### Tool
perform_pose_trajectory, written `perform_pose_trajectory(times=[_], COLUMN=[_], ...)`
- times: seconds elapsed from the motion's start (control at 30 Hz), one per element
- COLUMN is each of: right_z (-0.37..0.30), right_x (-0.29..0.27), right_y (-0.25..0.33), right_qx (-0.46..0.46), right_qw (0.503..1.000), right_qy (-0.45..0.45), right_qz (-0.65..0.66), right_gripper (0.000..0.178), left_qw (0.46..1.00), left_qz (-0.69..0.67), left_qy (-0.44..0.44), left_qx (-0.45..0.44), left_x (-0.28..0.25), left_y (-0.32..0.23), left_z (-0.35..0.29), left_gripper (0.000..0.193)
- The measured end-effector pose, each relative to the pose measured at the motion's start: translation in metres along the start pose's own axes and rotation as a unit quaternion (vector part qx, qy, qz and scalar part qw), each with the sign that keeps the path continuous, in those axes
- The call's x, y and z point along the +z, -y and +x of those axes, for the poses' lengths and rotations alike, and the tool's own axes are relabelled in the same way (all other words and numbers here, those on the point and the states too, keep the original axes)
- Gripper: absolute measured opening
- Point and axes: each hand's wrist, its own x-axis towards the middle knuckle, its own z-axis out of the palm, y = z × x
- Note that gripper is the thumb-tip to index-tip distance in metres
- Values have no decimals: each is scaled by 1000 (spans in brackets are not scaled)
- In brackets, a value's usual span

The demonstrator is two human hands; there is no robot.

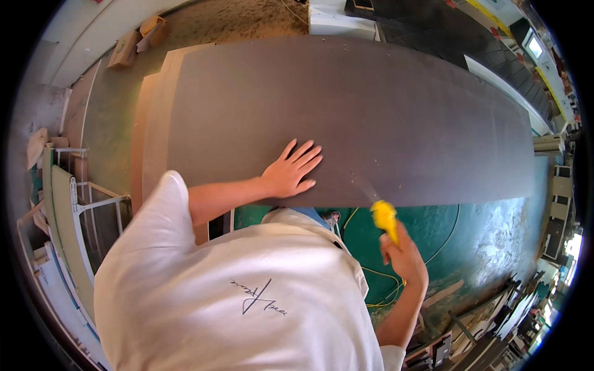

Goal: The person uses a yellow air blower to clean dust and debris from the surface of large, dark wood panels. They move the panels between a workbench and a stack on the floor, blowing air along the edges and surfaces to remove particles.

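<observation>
A large grey-brown board (346,117) lies flat in front of me, on top of other boards whose paler edges (162,105) show at its left. My left hand (289,173) rests palm down near the board's close edge, fingers spread, holding nothing. My right hand (403,255) is closed around a yellow air blow gun (384,217), held off the close edge right of my body. Its thin nozzle, partly blurred, points over the board toward a few small bits of debris (354,179). A yellow hose (396,290) runs below that hand.
Green floor (427,232) shows below the board's close edge, with a dark cable curving across it. White metal frames (93,198) stand at the left. Cardboard pieces (127,49) lie at the far left. Stacked panels and offcuts (482,321) fill the lower right.
</observation>
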Motion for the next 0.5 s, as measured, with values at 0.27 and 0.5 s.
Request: perform_pose_trajectory(times=[0.27, 0.5], right_z=[-75, -81], right_x=[-20, -59], right_y=[-109, -181], right_qx=[43, 35], right_qw=[994, 982], right_qy=[-99, -61], right_qz=[22, 175], right_gripper=[59, 62], left_qw=[995, 994], left_qz=[53, 20], left_qy=[-49, -101], left_qx=[-62, -49], left_x=[42, 83], left_y=[-125, -222], left_z=[25, 151], left_gripper=[71, 73])
